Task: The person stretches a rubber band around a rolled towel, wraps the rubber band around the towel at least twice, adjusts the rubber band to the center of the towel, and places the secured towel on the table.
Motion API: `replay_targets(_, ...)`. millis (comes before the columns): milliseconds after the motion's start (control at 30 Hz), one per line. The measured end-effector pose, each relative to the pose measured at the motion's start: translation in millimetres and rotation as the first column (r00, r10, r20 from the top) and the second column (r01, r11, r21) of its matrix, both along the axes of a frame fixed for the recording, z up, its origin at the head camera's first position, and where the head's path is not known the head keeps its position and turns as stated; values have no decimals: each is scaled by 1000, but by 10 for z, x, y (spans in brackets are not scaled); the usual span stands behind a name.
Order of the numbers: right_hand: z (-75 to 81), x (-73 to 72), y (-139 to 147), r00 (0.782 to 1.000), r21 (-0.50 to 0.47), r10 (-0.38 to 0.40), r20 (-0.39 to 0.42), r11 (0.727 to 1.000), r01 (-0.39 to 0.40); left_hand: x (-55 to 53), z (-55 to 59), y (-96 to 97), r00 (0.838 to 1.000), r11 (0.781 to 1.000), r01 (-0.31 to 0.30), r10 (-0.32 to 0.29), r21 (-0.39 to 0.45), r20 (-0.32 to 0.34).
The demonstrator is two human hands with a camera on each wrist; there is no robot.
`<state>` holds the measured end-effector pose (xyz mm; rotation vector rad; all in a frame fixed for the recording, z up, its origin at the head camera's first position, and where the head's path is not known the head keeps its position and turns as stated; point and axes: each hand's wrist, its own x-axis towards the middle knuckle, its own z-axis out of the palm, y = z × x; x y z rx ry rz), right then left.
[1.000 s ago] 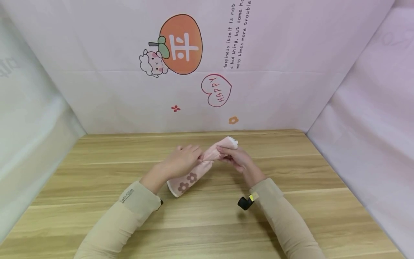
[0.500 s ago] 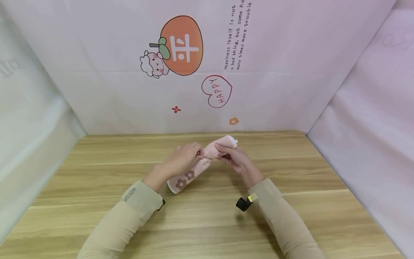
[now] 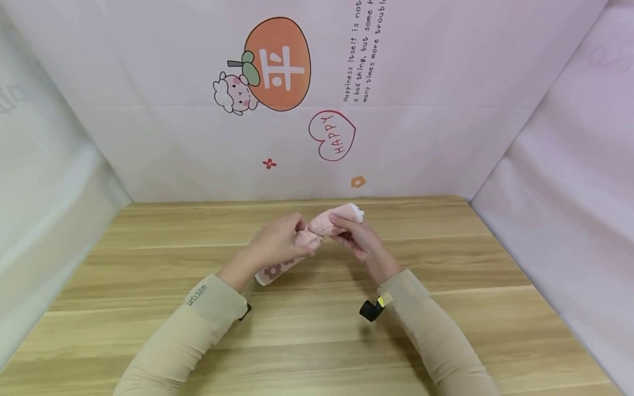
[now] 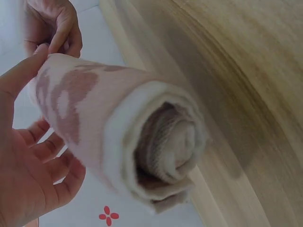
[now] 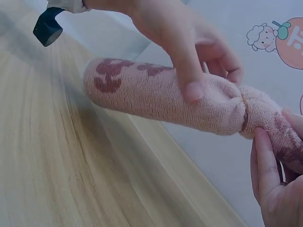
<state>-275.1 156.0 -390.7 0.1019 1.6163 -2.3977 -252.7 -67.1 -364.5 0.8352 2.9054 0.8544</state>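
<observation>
A rolled pink towel (image 3: 342, 213) with brown flower prints is held above the table, slanting up to the right in the head view. A thin tie (image 5: 245, 113) cinches its middle, as the right wrist view shows. My left hand (image 3: 274, 239) grips the roll just left of the tie, thumb on one side and fingers on the other. On the far side of the tie, my right hand (image 3: 360, 236) pinches the other half between thumb and fingers. The roll's spiral end (image 4: 165, 146), edged in white, faces the left wrist camera.
The wood-grain table (image 3: 307, 341) spreads beneath both forearms. White cloth walls (image 3: 198, 154) stand behind and at both sides, the back one printed with an orange fruit (image 3: 278, 63) and a heart (image 3: 332, 135). Black wrist cameras (image 3: 371, 311) hang below the sleeves.
My left hand has shifted from the tied middle down onto the left half of the towel, covering part of its flowers. The roll has risen slightly; my right hand keeps its hold.
</observation>
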Motion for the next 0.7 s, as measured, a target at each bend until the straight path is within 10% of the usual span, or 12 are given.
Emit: replay_targets(700, -68, 61, 1, 961, -27, 214, -174, 975, -222, -61, -6, -107, 997, 998, -2, -2, 67, 73)
